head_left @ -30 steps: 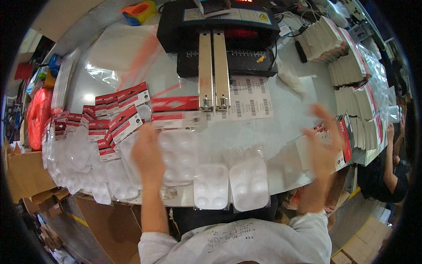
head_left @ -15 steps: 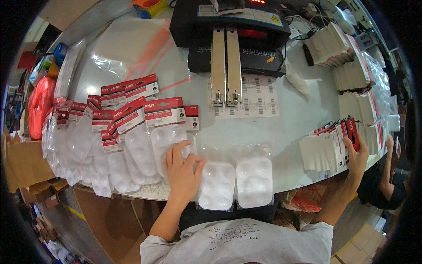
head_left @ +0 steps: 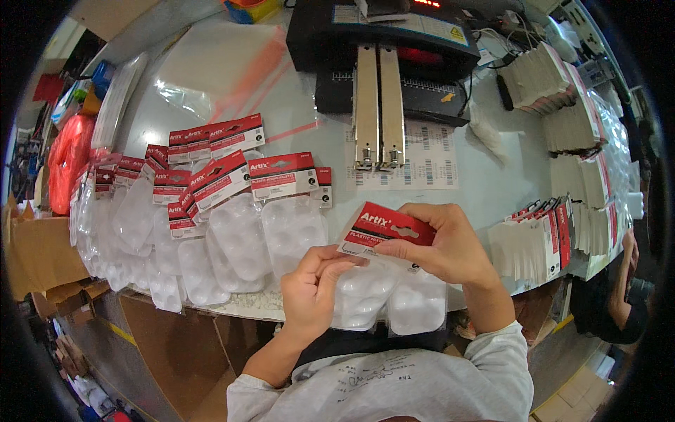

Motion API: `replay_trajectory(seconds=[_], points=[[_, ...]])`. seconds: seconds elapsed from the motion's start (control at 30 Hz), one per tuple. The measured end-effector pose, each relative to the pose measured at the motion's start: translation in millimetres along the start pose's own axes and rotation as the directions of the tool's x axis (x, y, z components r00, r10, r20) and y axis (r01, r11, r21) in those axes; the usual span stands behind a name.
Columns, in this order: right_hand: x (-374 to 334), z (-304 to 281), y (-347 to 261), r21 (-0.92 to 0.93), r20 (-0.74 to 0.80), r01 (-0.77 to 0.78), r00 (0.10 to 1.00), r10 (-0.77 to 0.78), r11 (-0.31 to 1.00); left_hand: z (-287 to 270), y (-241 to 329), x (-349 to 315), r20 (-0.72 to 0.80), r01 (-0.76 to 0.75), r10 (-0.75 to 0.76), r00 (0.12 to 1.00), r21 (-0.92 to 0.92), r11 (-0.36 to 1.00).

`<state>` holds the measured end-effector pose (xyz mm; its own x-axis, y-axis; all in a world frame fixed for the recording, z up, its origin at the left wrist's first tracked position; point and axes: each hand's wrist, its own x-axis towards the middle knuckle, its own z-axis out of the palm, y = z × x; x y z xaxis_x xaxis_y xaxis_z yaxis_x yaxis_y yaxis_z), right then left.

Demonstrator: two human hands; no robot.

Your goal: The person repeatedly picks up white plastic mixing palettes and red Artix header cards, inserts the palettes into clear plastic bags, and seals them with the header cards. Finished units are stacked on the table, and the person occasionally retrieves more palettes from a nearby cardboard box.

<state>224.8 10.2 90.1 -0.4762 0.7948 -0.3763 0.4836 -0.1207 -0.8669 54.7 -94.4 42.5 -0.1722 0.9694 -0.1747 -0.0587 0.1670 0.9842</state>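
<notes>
My right hand [head_left: 453, 243] grips a red and white folded header card [head_left: 383, 224] with a hang hole, thumb in front and fingers behind. At the card's lower left edge, my left hand [head_left: 309, 288] is closed in a pinch on the clear top of a bag. Inside that bag is a white plastic paint palette [head_left: 361, 299], slightly tilted at the table's front edge. Just right of it lies a second bagged palette [head_left: 417, 306], without a card. Finished-looking carded palettes [head_left: 285, 211] overlap in a pile left of my hands.
A black sealing machine [head_left: 380, 42] with two metal bars stands at the back, over a barcode label sheet [head_left: 429, 158]. Clear bags [head_left: 218, 63] lie at the back left. Header card stacks [head_left: 527, 243] line the right side. Another person's arm [head_left: 622, 281] shows at far right.
My right hand has brought a header card from the right stack to the middle. My left hand has moved slightly right and closed at the left palette's bag. The view has shifted slightly.
</notes>
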Motion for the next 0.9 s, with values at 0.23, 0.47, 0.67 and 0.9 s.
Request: replay_trajectory(seconds=[0.23,0.47,0.67,0.9], points=[[6,-6,9,-0.079,0.110,0.137,0.986,-0.128,0.987,6,1,1,-0.076,0.022,-0.006,0.997,0.212,0.977],[2,-15,34,0.163,0.028,0.038,0.999,-0.043,0.986,3,0,13,-0.241,-0.021,0.070,0.968,0.201,0.979],[-10,-14,50,0.357,0.110,-0.155,0.986,0.123,0.921,6,-8,17,-0.262,0.021,0.033,0.965,0.199,0.980],[-21,-12,43,0.400,0.099,-0.138,0.989,0.108,0.906,9,-2,12,-0.229,0.004,0.049,0.972,0.227,0.974]])
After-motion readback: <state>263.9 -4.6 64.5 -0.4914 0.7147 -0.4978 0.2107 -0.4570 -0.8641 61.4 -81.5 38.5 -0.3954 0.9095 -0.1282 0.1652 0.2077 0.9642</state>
